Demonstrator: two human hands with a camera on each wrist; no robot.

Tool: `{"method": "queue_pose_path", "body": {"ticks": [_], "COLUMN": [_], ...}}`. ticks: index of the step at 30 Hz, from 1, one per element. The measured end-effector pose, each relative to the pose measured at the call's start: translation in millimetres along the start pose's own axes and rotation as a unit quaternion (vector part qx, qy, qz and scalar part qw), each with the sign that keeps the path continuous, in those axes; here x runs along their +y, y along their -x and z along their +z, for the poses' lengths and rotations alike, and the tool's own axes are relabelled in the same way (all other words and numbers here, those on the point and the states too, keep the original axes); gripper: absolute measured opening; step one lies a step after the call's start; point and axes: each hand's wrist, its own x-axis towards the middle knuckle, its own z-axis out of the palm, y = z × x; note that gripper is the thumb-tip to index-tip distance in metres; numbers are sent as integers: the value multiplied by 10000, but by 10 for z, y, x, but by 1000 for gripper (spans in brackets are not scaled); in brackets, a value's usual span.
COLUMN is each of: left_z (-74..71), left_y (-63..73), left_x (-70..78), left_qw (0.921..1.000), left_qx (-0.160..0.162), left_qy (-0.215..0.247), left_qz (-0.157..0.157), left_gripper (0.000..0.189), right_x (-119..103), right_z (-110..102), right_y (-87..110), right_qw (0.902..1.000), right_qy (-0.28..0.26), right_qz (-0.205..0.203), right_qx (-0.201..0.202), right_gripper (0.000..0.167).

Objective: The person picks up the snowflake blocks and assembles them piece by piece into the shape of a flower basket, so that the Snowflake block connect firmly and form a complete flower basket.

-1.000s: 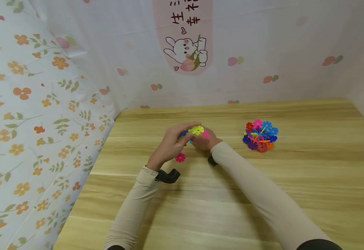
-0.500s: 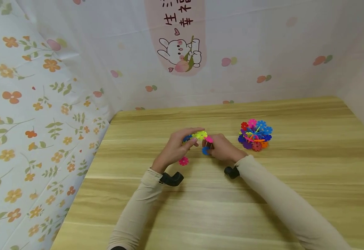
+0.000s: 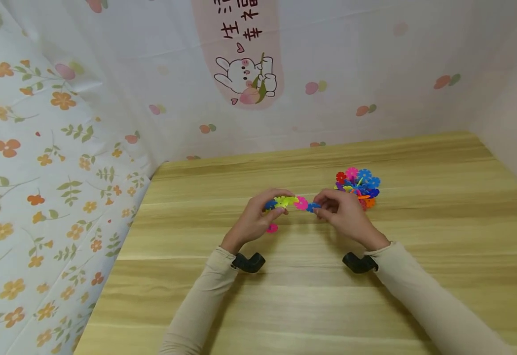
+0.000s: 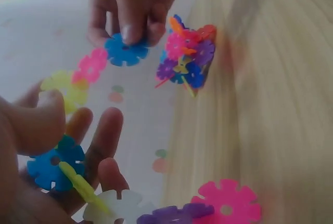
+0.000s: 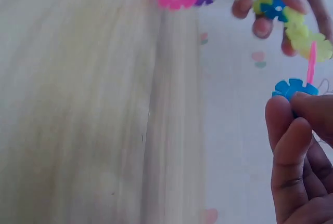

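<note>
Between my hands stretches a chain of notched plastic snowflake discs. My left hand (image 3: 256, 217) pinches it by a yellow disc (image 4: 67, 89) between thumb and fingers. Across its palm in the left wrist view runs the rest of the chain: a blue disc (image 4: 56, 162), a yellow one, a white one, a purple disc (image 4: 176, 214) and a pink disc (image 4: 226, 208) at the hanging end. My right hand (image 3: 349, 214) pinches the blue disc (image 5: 295, 90) at the chain's other end with thumb and fingertips. A pink disc (image 3: 301, 203) links this blue one to the yellow.
On the wooden table (image 3: 285, 305), a cluster of multicoloured snowflake discs (image 3: 357, 183) stands just behind my right hand. A printed cloth (image 3: 351, 64) hangs along the table's back edge, and a flowered cloth (image 3: 63, 197) hangs at the left.
My right hand has drawn away to the right from the left hand, bringing the pink and blue discs into plain view. The left hand keeps its pinch on the chain. The head view has shifted slightly.
</note>
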Motion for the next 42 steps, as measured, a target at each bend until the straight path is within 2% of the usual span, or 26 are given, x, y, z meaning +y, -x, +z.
{"method": "queue_pose_path", "body": {"ticks": [6,10,13,17,20,28,35,39,42], "left_z": [38,52,59,58,58,103,148,147,127], "left_y": [22,39,50,44,38,49,33,28,13], "left_x": [-29,-20,-7,23,43,82,116,101,52], "left_qw": [9998,9995,9995,9997,9998,9999,9998,9993,9978], "left_qx": [-18,-152,-221,-169,-122,-85,21,19,157], "left_qy": [-147,-259,-235,-149,-93,101,209,307,508], "left_qz": [164,113,77,84,87,50,-14,-217,-403], "left_gripper": [36,37,36,34,34,33,34,35,38], "right_x": [-5,15,27,8,-26,-76,-121,-135,-132], "right_z": [6,-3,-13,-12,5,48,95,100,89], "right_y": [103,148,172,192,200,209,207,186,158], "right_qw": [9987,9979,9967,9926,9896,9903,9867,9888,9863], "right_qy": [78,-309,-666,-1085,-1246,-921,-680,-816,-1341], "right_qz": [-284,-356,-232,-156,-247,-431,-549,-258,302], "right_qx": [416,449,405,522,671,948,1370,1222,914], "right_gripper": [12,12,10,9,9,10,13,9,11]}}
